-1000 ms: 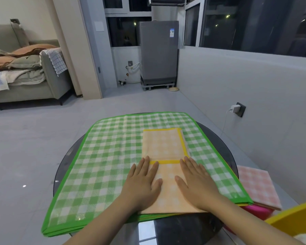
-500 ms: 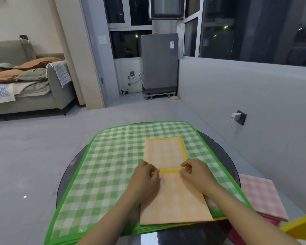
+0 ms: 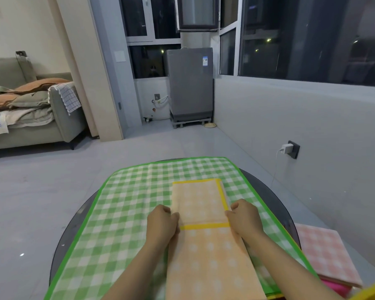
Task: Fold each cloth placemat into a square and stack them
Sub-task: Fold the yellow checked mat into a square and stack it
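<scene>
On the left, the green checked placemat (image 3: 121, 215) lies spread flat over the round dark table (image 3: 275, 202), serving as the work surface and likely waiting its own turn. The left hand (image 3: 161, 224) sits at the left edge of the orange placemat (image 3: 206, 252), its fingers curled and apparently pinching that edge just beyond the yellow border band. The orange placemat lies along the middle of the green one as a long narrow strip, its near part doubled over. The right hand (image 3: 244, 219) mirrors the left at the opposite edge, fingers curled onto the cloth; holding both sides level would keep the next fold square. Judging by the strip's length, one more fold is needed. Further right, a folded pink checked placemat (image 3: 327, 256) rests beside the table on something pink, probably the start of the stack.
</scene>
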Demonstrator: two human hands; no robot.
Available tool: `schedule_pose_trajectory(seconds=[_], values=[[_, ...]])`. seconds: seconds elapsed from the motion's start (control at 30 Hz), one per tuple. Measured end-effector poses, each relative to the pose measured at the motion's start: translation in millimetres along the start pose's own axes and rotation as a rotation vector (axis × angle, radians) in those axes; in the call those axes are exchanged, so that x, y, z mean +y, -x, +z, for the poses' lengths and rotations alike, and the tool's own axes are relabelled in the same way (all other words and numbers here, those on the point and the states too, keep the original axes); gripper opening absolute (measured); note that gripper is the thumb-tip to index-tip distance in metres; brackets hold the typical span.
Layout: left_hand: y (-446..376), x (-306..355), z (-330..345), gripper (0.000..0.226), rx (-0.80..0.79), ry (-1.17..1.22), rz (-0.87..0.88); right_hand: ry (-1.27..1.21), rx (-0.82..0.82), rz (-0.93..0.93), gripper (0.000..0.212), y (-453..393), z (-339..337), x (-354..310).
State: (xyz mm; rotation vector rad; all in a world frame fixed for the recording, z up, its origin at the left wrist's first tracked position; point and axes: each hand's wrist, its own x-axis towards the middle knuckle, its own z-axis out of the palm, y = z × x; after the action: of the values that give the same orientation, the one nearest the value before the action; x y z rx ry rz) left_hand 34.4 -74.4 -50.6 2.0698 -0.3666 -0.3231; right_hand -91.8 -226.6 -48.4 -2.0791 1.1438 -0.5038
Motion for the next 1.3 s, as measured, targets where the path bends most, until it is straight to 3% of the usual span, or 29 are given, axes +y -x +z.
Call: schedule_pose_trajectory(seconds=[0.17,0.2,0.3,0.5,0.77,0.87,1.07,1.23,1.3], values=[[-9,0,1,0.012,-0.002,0.073,-0.067,-0.028,-0.031,0.068,0.027,-9,-1,0],[-9,1,1,0.014,-0.009,0.115,-0.081,-0.076,-0.042,0.084,0.029,-10,0,2],[-9,0,-1,0.015,-0.025,0.310,-0.135,-0.318,-0.072,0.155,0.007,-12,-3,6],[-1,2,-11,0.019,-0.077,0.469,-0.172,-0.532,-0.165,0.166,0.009,-9,-16,12],[19,7,-26,0.036,-0.143,0.636,-0.197,-0.691,-0.312,0.108,0.042,1,-31,19],[26,3,-33,0.030,-0.143,0.508,-0.129,-0.670,-0.327,0.094,0.039,8,-34,15],[38,-7,-40,0.023,-0.146,0.191,0.126,-0.398,-0.309,-0.032,0.035,18,-40,17],[38,-13,-35,0.010,-0.107,-0.155,0.346,-0.037,-0.272,-0.231,0.017,27,-38,16],[39,-15,-31,0.018,-0.097,-0.368,0.455,0.173,-0.252,-0.330,0.020,32,-34,14]])
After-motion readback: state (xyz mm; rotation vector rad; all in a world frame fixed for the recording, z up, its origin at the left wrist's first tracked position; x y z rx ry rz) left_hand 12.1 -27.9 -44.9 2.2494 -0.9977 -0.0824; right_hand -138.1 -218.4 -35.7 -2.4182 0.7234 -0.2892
